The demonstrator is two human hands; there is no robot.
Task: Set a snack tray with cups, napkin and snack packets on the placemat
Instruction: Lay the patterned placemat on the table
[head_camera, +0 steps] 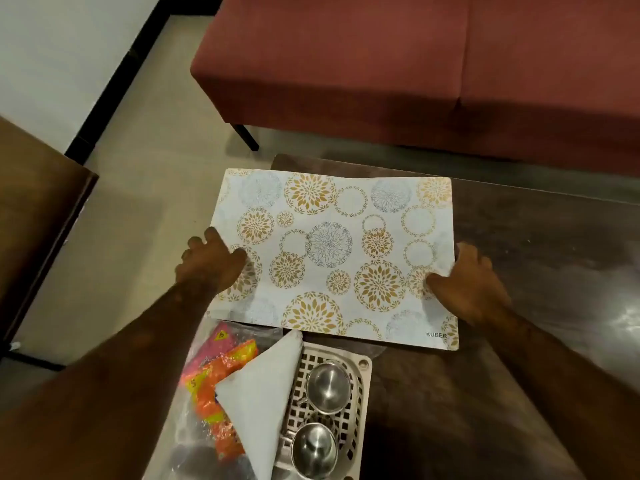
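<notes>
A white placemat (pixel 332 251) with gold and grey flower circles lies across the left end of the dark table, its left side overhanging the edge. My left hand (pixel 207 261) grips its left edge and my right hand (pixel 467 282) grips its right edge. Nearer to me stands a pale perforated tray (pixel 360 393) holding two steel cups (pixel 327 386) (pixel 313 448). A folded white napkin (pixel 263 396) leans over the tray's left rim. Orange and pink snack packets (pixel 218 368) lie in a clear plastic bag left of the tray.
The dark glossy table (pixel 536 271) stretches to the right. A red sofa (pixel 415 71) stands behind it, with a black leg near the table's far corner. A brown wooden piece of furniture (pixel 34 202) is at the left, with beige floor between.
</notes>
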